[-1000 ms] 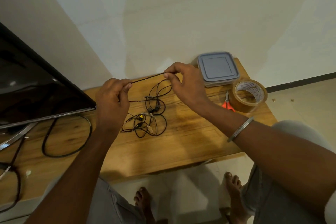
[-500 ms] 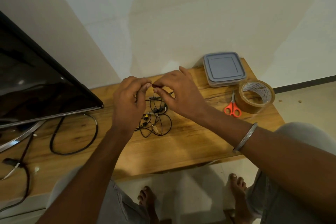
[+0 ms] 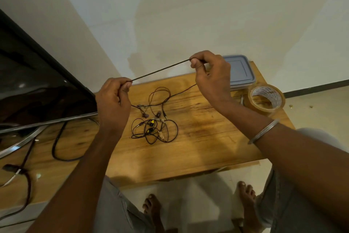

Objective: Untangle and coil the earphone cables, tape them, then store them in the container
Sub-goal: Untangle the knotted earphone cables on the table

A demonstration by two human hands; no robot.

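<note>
Head view: wooden table (image 3: 198, 149) below. Left hand (image 3: 113, 106) and right hand (image 3: 211, 79) are raised over its middle, each pinching one end of a taut stretch of earphone cable (image 3: 160, 70) between thumb and curled fingers. The lidded container (image 3: 239, 70) sits at the far right corner, with the tape roll (image 3: 267, 98) just beside it on the right edge. The tangle (image 3: 154, 128) lies mid-table, one strand trailing up to the right hand. I judge we are at the untangling step. Next I want this cable drawn free without tightening the knot, then coiled.
</note>
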